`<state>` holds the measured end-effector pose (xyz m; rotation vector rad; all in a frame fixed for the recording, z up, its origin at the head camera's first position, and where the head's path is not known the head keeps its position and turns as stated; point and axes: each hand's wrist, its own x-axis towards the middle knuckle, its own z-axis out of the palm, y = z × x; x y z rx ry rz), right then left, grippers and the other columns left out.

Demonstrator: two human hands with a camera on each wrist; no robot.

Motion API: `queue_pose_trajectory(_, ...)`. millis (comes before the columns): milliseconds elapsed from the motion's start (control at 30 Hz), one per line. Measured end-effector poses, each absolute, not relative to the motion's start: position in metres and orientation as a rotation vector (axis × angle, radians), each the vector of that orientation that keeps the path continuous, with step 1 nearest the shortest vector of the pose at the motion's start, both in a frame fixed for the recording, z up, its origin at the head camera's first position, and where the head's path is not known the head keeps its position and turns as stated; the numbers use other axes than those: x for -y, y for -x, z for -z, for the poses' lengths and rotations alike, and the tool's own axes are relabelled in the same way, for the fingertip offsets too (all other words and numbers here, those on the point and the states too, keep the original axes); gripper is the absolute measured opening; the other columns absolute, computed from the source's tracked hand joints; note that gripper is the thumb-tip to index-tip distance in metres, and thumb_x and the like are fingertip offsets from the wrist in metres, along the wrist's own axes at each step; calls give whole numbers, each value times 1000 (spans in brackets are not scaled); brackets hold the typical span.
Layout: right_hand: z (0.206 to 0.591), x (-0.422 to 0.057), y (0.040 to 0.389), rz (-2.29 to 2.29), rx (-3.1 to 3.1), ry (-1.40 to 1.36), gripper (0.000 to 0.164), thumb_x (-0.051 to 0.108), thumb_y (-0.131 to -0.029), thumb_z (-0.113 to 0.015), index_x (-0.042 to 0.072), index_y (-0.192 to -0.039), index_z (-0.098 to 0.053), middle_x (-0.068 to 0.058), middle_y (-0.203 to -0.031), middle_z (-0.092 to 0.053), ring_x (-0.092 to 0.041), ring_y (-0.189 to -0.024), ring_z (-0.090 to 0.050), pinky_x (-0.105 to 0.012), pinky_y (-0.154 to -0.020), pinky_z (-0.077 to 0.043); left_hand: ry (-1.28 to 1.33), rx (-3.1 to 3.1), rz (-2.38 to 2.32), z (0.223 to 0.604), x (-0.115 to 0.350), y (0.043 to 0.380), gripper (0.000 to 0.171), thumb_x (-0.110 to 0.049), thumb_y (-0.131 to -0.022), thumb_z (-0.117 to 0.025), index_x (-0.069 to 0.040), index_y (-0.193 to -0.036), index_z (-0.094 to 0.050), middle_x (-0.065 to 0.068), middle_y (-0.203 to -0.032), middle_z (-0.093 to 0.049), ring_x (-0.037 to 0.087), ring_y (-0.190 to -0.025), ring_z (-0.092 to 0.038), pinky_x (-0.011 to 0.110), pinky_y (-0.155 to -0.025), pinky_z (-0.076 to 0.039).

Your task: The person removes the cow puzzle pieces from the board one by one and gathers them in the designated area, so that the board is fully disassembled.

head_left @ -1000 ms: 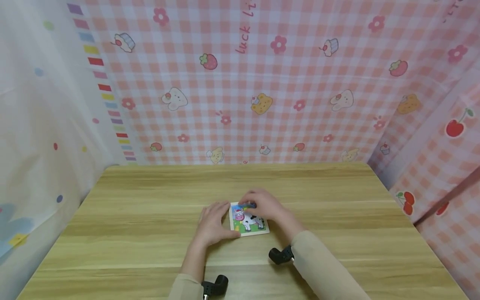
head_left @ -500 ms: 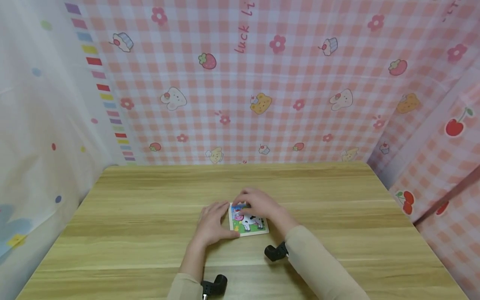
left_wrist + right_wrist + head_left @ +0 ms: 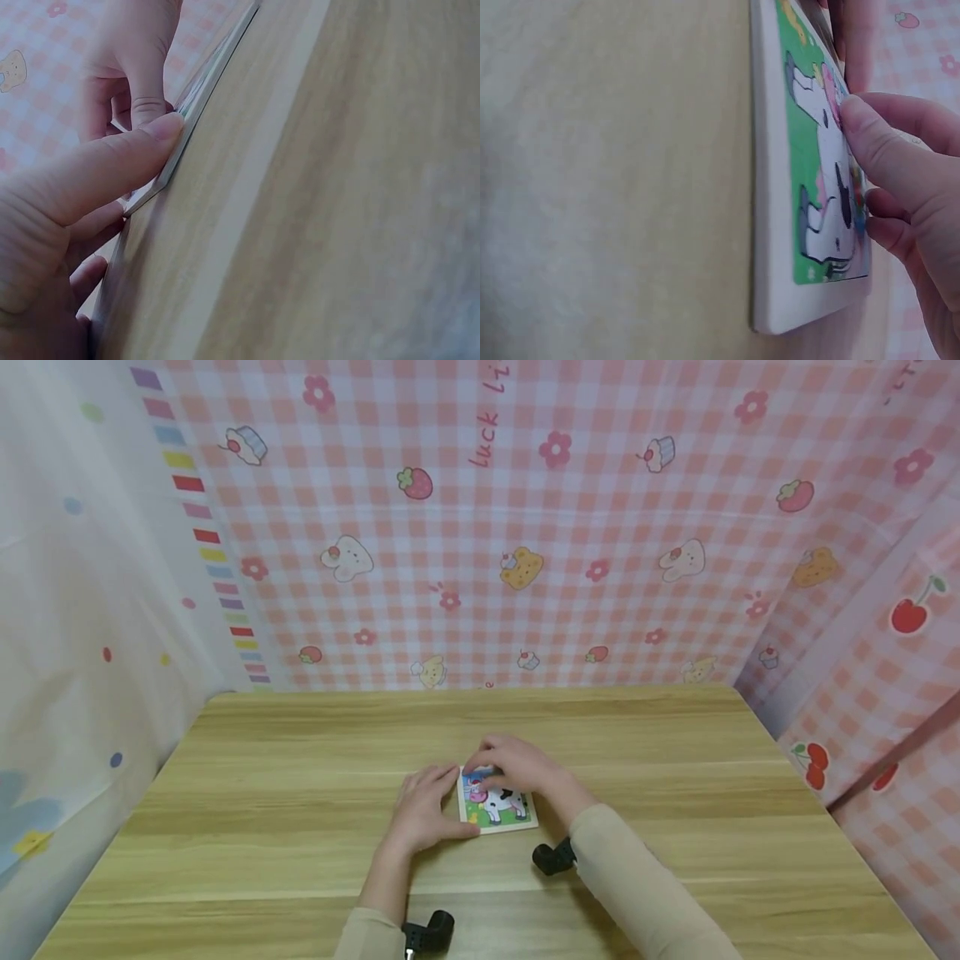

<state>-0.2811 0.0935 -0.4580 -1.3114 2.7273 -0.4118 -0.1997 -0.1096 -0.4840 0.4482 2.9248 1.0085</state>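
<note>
A small square jigsaw puzzle (image 3: 497,817) with a cow picture and a pale wooden frame (image 3: 774,255) lies on the table. My left hand (image 3: 424,810) holds it at the left side, the thumb (image 3: 146,146) on the near edge and the fingers by the far left corner. Over the picture's upper left part, my right hand (image 3: 522,768) pinches a blue puzzle piece (image 3: 482,773) down into the picture, its outline mostly covered by the fingers. In the right wrist view the right thumb (image 3: 881,146) overlaps the cow's head, with the other fingers bent behind.
The wood-grain table (image 3: 300,827) spreads around the puzzle. A pink checked cloth (image 3: 465,527) hangs along its back edge, with more cloth at both sides. Black wrist camera mounts (image 3: 431,932) jut out near each forearm.
My right hand has shifted left over the puzzle, bringing the blue piece from a tilted position down to the upper left corner. The left hand and the frame have stayed in place.
</note>
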Motion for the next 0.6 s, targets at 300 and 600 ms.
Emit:
queue_pose_trajectory(300,451,-95,287,356,-2642,1349,37,34,-89,-73,27,-125,-69,4,-109,-56,-9,-93,-53,-28,-84,-48,-482,-2901,-983,484,113,202,98,-45,-69,-87,-2,-147,-46,13,-153,-41,39,-144,-27,57,-118,-10)
queue_pose_trajectory(600,447,-96,294,258,-2592,1380,40,35,-87,-73,31,-127,-68,6,-107,-54,-8,-92,-52,-26,-82,-47,-486,-2882,-986,483,115,204,94,-43,-71,-86,-4,-147,-47,11,-154,-40,39,-145,-25,57,-118,-8)
